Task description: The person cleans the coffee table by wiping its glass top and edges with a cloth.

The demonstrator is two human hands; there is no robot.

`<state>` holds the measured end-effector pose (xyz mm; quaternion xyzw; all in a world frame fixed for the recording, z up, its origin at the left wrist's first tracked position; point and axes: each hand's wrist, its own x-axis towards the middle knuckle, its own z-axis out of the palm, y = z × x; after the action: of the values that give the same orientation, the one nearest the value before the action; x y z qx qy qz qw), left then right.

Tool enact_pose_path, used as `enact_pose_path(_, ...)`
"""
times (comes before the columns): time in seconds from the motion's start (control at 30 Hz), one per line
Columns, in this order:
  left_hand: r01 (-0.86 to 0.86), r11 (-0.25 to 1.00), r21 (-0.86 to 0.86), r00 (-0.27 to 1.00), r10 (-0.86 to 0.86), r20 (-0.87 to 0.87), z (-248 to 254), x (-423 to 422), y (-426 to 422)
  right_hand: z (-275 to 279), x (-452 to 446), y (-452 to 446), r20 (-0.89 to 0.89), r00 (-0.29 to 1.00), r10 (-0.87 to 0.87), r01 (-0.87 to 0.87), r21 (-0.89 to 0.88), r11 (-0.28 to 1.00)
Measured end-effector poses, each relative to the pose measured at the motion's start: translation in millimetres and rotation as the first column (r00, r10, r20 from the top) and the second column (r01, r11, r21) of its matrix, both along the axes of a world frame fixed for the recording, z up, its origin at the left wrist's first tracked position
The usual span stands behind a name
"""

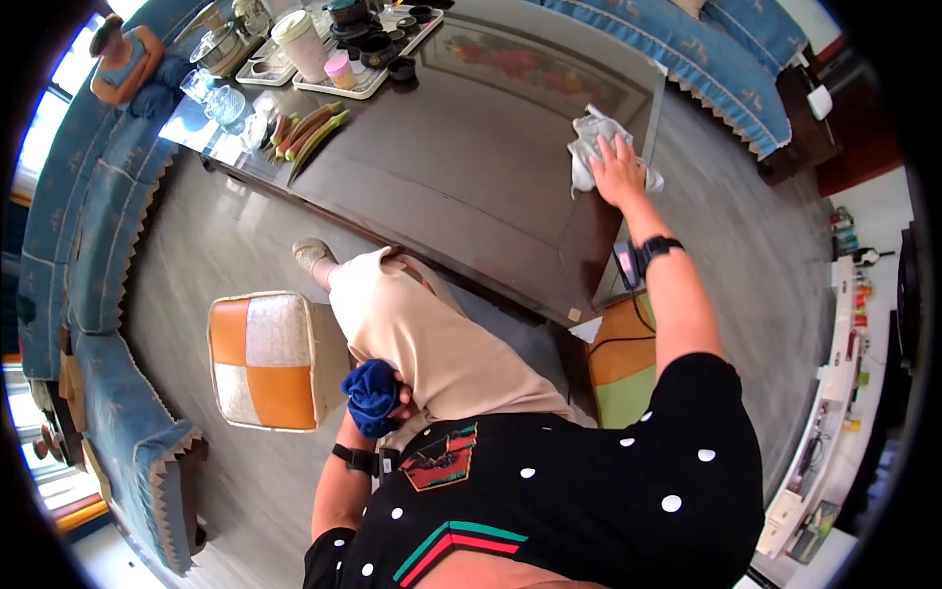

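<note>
At the right end of the dark glossy table [422, 162], my right hand [618, 172] lies flat on a crumpled pale grey cloth [592, 137]. Its fingers are stretched out and spread over the fabric, and the cloth's edges stick out around them. Down by my lap, my left hand [403, 398] is closed around a bunched dark blue cloth [372, 398], which hides most of its fingers.
Long green and reddish pods [312, 133] lie near the table's left edge, beside a glass jug [225, 102]. Behind them, a tray [368, 86] bears a white lidded cup [299, 46] and dark teaware. A checkered stool [263, 361] stands left; a person [132, 64] sits on the blue sofa.
</note>
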<state>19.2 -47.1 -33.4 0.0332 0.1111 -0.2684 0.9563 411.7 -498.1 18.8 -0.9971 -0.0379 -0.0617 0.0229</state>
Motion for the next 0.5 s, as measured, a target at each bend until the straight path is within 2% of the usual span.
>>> enact_pose_path(0.07, -0.006, 0.999, -0.044, 1.000, 0.006, -0.001, 2.8, 1.9, -3.0, 10.5, 21.8, 18.6, -0.092, 0.981, -0.169, 0.171, 0.014, 0.985)
enact_pose_path(0.17, 0.008, 0.998, -0.060, 1.000, -0.008, 0.010, 2.1, 4.4, -2.5, 17.8, 38.5, 56.8, -0.142, 0.968, -0.205, 0.208, 0.006, 0.978)
enact_pose_path(0.4, 0.061, 0.998, -0.025, 0.998, -0.060, 0.037, 3.3, 5.6, -0.4, 10.3, 6.7, 165.3, -0.093, 0.988, 0.127, -0.128, -0.003, 0.992)
enact_pose_path(0.5, 0.010, 1.000, 0.021, 0.999, -0.011, 0.045, 11.9, 5.8, -5.4, 13.7, -32.0, 196.8, -0.092, 0.945, 0.313, -0.314, 0.003, 0.950)
